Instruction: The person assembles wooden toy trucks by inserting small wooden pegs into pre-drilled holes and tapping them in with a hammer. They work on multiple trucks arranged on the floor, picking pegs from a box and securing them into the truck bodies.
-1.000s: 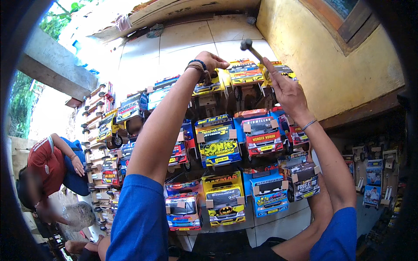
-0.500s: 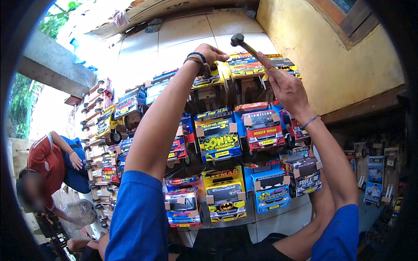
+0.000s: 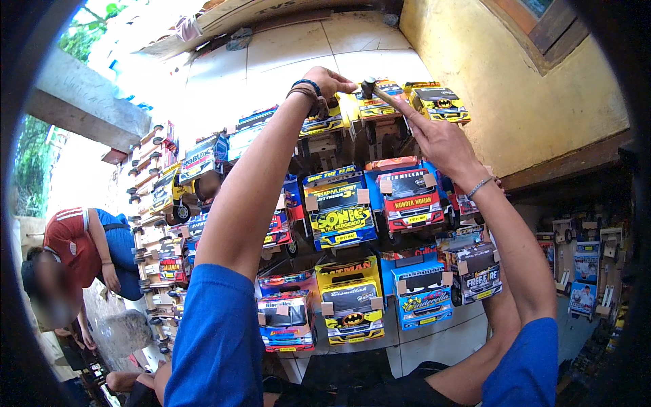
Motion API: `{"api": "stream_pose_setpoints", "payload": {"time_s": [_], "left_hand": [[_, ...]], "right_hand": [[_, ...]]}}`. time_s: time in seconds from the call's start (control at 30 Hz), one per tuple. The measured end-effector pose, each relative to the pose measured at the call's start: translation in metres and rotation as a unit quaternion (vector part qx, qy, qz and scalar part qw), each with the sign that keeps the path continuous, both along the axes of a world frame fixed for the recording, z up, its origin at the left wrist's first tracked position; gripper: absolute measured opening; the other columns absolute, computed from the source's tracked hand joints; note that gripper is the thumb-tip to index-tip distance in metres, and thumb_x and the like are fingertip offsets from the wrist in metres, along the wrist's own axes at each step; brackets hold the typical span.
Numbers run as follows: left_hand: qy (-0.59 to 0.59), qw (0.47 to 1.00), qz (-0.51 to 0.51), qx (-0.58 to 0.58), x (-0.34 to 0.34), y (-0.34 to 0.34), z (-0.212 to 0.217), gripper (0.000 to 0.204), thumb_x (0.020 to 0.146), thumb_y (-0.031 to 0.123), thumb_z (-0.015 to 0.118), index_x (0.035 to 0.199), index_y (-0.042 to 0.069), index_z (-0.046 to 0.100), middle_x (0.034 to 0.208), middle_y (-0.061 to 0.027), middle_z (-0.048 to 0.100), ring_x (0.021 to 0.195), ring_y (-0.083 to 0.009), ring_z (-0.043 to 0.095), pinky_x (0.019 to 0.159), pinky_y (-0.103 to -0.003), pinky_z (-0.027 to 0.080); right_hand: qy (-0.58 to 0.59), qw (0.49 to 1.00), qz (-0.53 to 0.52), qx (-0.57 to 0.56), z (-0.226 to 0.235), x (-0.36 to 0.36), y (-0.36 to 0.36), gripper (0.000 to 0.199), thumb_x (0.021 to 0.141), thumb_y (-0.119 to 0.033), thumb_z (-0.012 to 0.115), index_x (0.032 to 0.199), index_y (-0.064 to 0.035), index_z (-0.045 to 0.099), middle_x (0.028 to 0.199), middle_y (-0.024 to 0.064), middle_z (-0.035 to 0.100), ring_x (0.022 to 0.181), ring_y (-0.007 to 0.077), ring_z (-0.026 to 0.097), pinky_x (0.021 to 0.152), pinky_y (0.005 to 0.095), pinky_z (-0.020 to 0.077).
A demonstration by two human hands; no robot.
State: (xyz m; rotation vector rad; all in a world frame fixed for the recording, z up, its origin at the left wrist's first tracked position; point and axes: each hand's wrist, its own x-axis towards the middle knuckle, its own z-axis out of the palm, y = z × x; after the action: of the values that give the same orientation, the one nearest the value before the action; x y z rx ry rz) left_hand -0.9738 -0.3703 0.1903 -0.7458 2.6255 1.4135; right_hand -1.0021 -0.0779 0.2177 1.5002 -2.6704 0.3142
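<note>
Now that hammer (image 3: 388,98) has dropped near left grip (image 3: 325,81), tapping looks underway. Right grip (image 3: 444,144) holds it; left's state, can't tell.

Bold lettering (image 3: 341,220) on toy trucks (image 3: 408,197)

Room over the far floor tiles (image 3: 291,51); toy trucks (image 3: 340,218) crowd nearer, their shadowed gaps apparently tight

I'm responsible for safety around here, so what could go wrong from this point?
The hammer in the right hand has its head close to the fingertips of the left hand, so a stray blow might catch them. The toy trucks around it stand close together, so a miss could mark or knock one.
</note>
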Motion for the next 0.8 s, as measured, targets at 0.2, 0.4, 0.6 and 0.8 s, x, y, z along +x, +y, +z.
{"api": "stream_pose_setpoints", "payload": {"time_s": [0.2,0.4,0.6,0.8], "left_hand": [[-0.018,1.000,0.013,0.010,-0.001,0.000,0.001,0.045,0.075,0.040,0.086,0.105,0.008,0.077,0.090,-0.0040,0.073,0.075,-0.0118,0.063,0.068,-0.028,0.051],[-0.043,0.999,-0.013,0.006,0.000,-0.001,0.006,0.042,0.075,0.041,0.085,0.104,0.011,0.077,0.093,-0.0036,0.074,0.083,-0.0136,0.065,0.077,-0.031,0.052],[0.000,0.997,-0.001,-0.076,0.001,-0.002,0.034,0.042,0.083,0.044,0.078,0.105,0.008,0.075,0.093,-0.0018,0.074,0.059,-0.0058,0.051,0.052,-0.024,0.045],[0.056,0.900,-0.082,0.424,0.014,0.061,0.075,0.059,0.100,0.055,0.046,0.129,0.005,0.057,0.110,-0.0047,0.068,0.057,-0.0031,0.043,0.048,-0.017,0.042]], "right_hand": [[0.019,0.983,0.036,-0.180,0.011,-0.005,-0.003,0.059,0.099,-0.019,0.053,0.153,-0.0321,0.031,0.060,0.0171,0.059,0.054,0.0328,0.062,0.055,0.0477,0.0523],[-0.071,0.995,-0.020,-0.074,-0.001,0.004,-0.003,0.053,0.100,-0.020,0.052,0.149,-0.0308,0.039,0.061,0.0210,0.057,0.054,0.0355,0.061,0.057,0.0501,0.0482],[-0.127,0.954,-0.080,-0.260,0.030,0.009,0.011,0.049,0.100,-0.031,0.051,0.147,-0.0209,0.041,0.065,0.0192,0.062,0.061,0.0340,0.066,0.061,0.0456,0.0522],[-0.287,0.883,-0.112,-0.353,0.078,0.035,0.014,0.038,0.093,-0.037,0.066,0.114,-0.0049,0.064,0.083,0.0097,0.069,0.076,0.0182,0.065,0.069,0.0354,0.0508]]}}
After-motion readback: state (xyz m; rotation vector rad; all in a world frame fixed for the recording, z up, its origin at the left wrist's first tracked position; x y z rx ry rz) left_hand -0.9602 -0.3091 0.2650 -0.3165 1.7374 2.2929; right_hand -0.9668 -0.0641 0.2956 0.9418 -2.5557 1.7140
